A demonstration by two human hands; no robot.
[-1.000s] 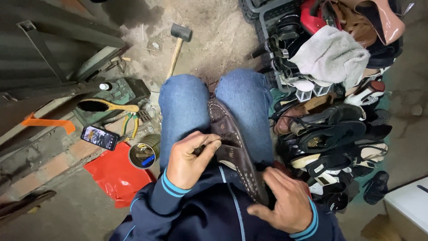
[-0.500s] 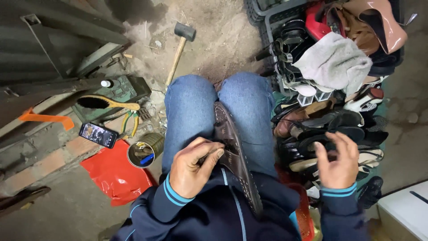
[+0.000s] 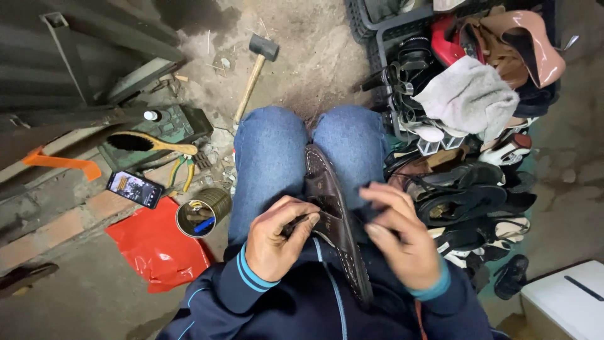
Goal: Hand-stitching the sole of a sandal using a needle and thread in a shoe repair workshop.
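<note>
Left hand grips brown sandal strap; right hand open, blurred; sandal heel hidden against jacket.

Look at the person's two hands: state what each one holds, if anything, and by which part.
The left hand grips the brown sandal by its upper strap on the lap. The right hand is blurred beside it; any hold cannot be told.

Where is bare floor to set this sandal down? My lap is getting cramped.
Bare concrete lies ahead of the knees, between the hammer and the crate, and at lower left below the red plastic sheet. The shoe pile crowds the right; tools crowd the left.
</note>
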